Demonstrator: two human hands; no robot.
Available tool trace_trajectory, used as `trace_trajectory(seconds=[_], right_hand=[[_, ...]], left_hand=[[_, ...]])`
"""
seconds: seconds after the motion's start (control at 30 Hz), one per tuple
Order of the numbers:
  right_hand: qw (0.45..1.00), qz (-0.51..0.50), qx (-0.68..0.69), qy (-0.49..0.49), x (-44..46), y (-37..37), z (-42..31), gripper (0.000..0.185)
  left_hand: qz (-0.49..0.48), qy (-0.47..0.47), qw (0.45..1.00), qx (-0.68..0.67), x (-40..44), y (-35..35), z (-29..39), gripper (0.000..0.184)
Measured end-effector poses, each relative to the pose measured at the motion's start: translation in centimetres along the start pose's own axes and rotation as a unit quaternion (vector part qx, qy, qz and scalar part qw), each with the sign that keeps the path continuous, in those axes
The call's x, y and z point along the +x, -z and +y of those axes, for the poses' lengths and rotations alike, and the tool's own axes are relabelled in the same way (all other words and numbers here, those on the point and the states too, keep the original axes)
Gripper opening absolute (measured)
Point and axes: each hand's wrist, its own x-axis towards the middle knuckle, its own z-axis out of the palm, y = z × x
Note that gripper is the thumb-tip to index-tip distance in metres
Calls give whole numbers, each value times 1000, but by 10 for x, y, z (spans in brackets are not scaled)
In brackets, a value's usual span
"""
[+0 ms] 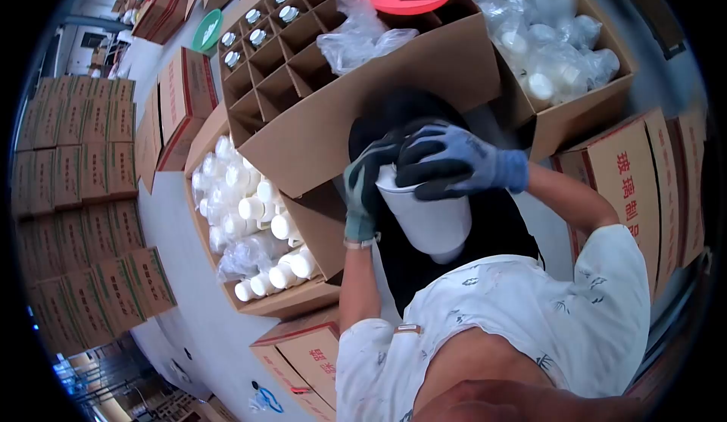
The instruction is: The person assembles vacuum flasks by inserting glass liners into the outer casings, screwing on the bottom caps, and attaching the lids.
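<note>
Clasping white container point(428, 221) in left hand point(365, 183) and right hand point(454, 160); apparently midway, with capped bottles point(257, 38) in divided box point(386, 107), white bottles point(254, 209) alongside.

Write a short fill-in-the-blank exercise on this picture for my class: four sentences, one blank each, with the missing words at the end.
1. The left hand and the right hand are both on a container coloured ____.
2. The cuff of the right hand's glove is coloured ____.
3. A band circles the ____ wrist.
4. The round basin towards the picture's upper left is coloured ____.

Missing words: white; blue; left; green.
</note>
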Motion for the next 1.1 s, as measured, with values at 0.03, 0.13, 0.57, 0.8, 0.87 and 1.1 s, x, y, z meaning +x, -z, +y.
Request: trace_trajectory(seconds=[0.03,0.13,0.57,0.8,0.87,1.1], right_hand=[[999,-11,17,36,-2,13,13,31],[978,62,105,-169,-21,26,34,23],[993,-15,-18,-116,-7,32,32,36],[966,55,220,-125,2,12,-11,32],[994,-41,91,-46,-3,19,4,36],[996,-11,58,-70,22,12,-31,49]], left_hand=[[11,-49,998,41,-7,5,14,32],[131,-6,977,-166,-33,37,16,39],[51,-26,995,85,-26,12,33,44],[34,5,998,48,-35,17,27,51],[-103,-54,993,13,-19,5,54,59],[118,97,985,76,-4,29,-36,44]])
